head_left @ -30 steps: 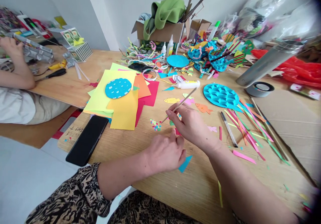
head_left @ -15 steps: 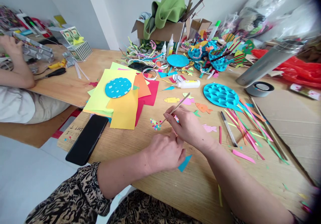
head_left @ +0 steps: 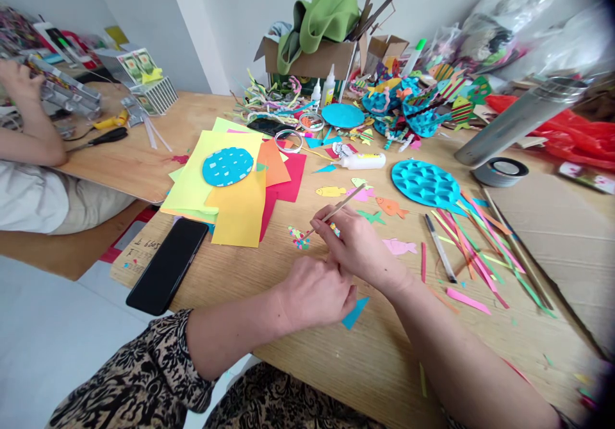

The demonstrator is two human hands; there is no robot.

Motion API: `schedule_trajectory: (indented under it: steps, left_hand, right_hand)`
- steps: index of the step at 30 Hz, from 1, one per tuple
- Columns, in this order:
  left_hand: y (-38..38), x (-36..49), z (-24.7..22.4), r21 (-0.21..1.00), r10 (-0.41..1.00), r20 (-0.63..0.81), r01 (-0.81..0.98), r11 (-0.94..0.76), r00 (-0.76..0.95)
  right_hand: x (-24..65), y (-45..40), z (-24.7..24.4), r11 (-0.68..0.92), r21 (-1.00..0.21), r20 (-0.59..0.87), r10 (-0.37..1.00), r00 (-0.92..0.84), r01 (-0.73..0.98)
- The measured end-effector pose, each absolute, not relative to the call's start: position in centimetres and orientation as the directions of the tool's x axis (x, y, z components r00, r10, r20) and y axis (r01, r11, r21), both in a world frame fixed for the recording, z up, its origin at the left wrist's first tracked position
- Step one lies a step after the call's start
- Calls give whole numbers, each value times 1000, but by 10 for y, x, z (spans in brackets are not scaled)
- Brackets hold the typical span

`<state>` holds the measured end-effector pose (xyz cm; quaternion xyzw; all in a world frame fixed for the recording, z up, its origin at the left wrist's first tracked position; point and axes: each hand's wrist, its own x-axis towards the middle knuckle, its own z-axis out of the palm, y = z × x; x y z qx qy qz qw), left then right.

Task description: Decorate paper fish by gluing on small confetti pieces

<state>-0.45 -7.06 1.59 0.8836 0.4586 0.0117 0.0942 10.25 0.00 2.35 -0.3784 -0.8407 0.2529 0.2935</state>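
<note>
My right hand (head_left: 358,243) pinches a thin wooden stick (head_left: 340,202), its lower tip at a small pile of coloured paper dots (head_left: 298,237). My left hand (head_left: 314,291) is closed, its fingertips tucked under my right hand. A small dotted piece (head_left: 335,229) shows just beyond my right fingers; whether my left hand holds it is hidden. Beyond the hands lie cut paper fish: a yellow fish (head_left: 330,191), an orange fish (head_left: 391,207) and a pink fish (head_left: 400,246). A blue paper triangle (head_left: 355,313) lies beside my left hand.
Left are coloured paper sheets (head_left: 239,221), a dotted blue disc (head_left: 227,166) and a phone (head_left: 168,266). Right are a scaly blue fish shape (head_left: 425,183), paper strips (head_left: 473,243), a pen (head_left: 439,248) and a steel flask (head_left: 519,121). A glue bottle (head_left: 364,161) lies behind. Another person's arm (head_left: 33,128) is far left.
The stick's lower end has shifted slightly left and my right fingers have moved a little with it. More of the dotted piece shows beyond them. My left hand stays nearly still.
</note>
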Motion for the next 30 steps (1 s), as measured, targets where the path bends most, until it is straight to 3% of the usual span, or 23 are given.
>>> schedule_trajectory:
  steps: [13, 18, 24, 30]
  left_hand:
    - [-73, -4, 12, 104, 841, -46, 840, -533, 539]
    - [-73, -4, 12, 82, 835, -79, 838, -539, 545]
    - [-73, -4, 16, 83, 836, -100, 842, -534, 540]
    - [-73, -3, 15, 63, 837, -90, 841, -537, 541]
  right_hand:
    - [119, 2, 49, 490, -753, 318, 855, -409, 439]
    - [153, -3, 64, 492, -696, 386, 870, -307, 522]
    - [184, -22, 39, 397, -676, 369, 911, -182, 621]
    - [180, -32, 17, 518, -624, 445, 851, -279, 585]
